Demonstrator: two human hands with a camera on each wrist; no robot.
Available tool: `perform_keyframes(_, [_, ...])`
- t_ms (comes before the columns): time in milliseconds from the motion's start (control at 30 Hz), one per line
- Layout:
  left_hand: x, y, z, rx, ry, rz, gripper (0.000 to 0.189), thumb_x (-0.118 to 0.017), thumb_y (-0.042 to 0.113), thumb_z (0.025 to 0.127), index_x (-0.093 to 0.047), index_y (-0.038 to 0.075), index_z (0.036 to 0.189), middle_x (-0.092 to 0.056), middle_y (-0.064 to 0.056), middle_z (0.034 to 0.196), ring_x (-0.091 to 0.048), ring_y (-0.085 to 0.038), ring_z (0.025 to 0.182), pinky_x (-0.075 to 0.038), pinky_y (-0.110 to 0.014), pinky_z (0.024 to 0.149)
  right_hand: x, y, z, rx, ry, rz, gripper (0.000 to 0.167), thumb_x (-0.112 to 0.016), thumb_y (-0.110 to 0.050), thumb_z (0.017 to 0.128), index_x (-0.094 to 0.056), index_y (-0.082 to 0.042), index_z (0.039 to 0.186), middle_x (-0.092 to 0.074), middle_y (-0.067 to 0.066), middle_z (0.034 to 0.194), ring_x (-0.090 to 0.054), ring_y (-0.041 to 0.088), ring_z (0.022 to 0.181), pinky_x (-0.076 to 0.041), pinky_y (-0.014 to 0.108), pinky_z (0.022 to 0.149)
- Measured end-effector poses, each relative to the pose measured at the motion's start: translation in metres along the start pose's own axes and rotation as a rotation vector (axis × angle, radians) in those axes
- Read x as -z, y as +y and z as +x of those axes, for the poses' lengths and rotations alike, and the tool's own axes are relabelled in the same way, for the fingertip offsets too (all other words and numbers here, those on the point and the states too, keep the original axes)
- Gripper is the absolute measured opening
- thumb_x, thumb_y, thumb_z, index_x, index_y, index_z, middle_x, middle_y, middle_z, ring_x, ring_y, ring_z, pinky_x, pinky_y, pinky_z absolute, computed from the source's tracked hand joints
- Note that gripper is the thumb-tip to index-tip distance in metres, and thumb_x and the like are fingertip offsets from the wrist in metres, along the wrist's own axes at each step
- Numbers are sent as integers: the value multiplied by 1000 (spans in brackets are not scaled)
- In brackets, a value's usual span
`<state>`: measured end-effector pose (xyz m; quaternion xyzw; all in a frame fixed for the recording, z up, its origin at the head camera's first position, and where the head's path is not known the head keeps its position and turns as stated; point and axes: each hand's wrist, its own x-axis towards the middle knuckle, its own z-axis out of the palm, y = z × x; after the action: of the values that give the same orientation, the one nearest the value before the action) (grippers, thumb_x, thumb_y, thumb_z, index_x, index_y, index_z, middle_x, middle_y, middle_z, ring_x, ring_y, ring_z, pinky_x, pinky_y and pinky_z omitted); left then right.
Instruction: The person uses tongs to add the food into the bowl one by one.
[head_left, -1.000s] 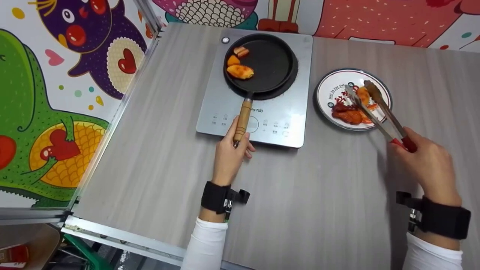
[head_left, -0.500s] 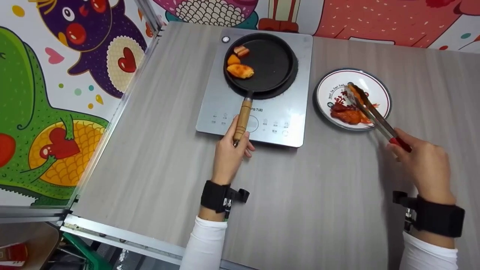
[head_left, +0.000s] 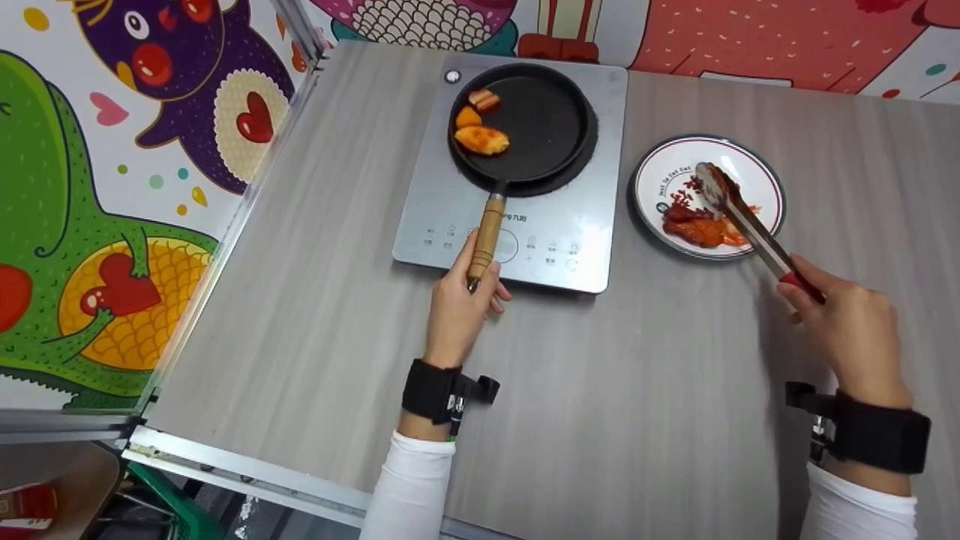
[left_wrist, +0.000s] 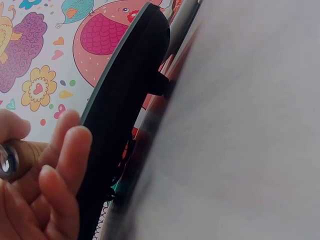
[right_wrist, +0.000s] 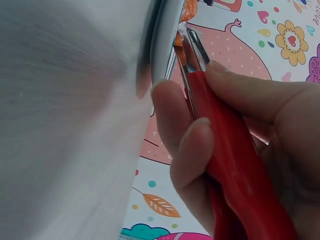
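My left hand (head_left: 459,307) grips the wooden handle (head_left: 489,232) of a black frying pan (head_left: 540,127), which sits on a silver induction cooker (head_left: 577,255). Several pieces of food, among them an orange-brown piece (head_left: 481,140), lie along the pan's left side. At the right, my right hand (head_left: 855,322) holds metal tongs (head_left: 750,225) by their red handles (right_wrist: 225,145). The tongs' arms are close together and their tips are over a white plate (head_left: 754,161). Beside the tips lies reddish-brown food (head_left: 694,229); whatever is between the tips is mostly hidden.
A grey wood-grain table (head_left: 322,225) carries the cooker and plate. Painted cartoon walls stand behind and at the left. A metal frame edge (head_left: 247,469) runs along the table's front left, with a green object (head_left: 176,502) below it.
The tongs' arms have come together over the orange food on the plate, and the tips have rotated. My right hand has shifted slightly left. My left hand and the pan stay in place.
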<state>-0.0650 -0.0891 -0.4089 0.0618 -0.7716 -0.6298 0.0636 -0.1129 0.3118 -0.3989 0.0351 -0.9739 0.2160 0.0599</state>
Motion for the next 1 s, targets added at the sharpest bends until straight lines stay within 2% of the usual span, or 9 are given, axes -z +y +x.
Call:
perform_keyframes(167, [0,1,0,-7,3,7,57,-51,23,92,-26,12,141,-62,-11,64,-58,-33,51,-50,-43,49,-2,10,2,-51,-97,109,49,-57,-36,86,-49,-14,130,-64,14,68,-56,11,47,-38,22,39])
perform_keyframes(267, [0,2,-1,-8,3,4,57,-51,23,92,-26,11,141,-62,-11,64,-58,-33,51,-50,-44,49,-4,14,3,-105,-159,198,51,-53,-40,87,-45,-17,133,-65,16,78,-59,13,49,-44,24,40])
perform_keyframes(433, [0,1,0,-12,3,2,57,-51,22,92,-26,12,142,-63,-11,64,-58,-33,51,-50,-44,49,-8,17,4,-137,-207,305,51,-50,-39,89,-44,-15,133,-63,13,89,-60,16,55,-49,28,45])
perform_keyframes(700, [0,1,-1,-8,0,1,57,-51,22,92,-25,13,142,-63,-10,64,-58,-33,52,-50,-44,49,-12,23,7,-213,-248,410,55,-50,-42,87,-42,-16,135,-66,0,84,-59,17,55,-49,27,45])
perform_keyframes(1000, [1,2,0,-4,0,8,57,-51,22,92,-25,12,142,-63,-10,65,-58,-32,52,-50,-44,49,-15,24,7,-231,-240,418,54,-49,-43,87,-47,-11,130,-66,-4,81,-59,16,54,-48,26,43])
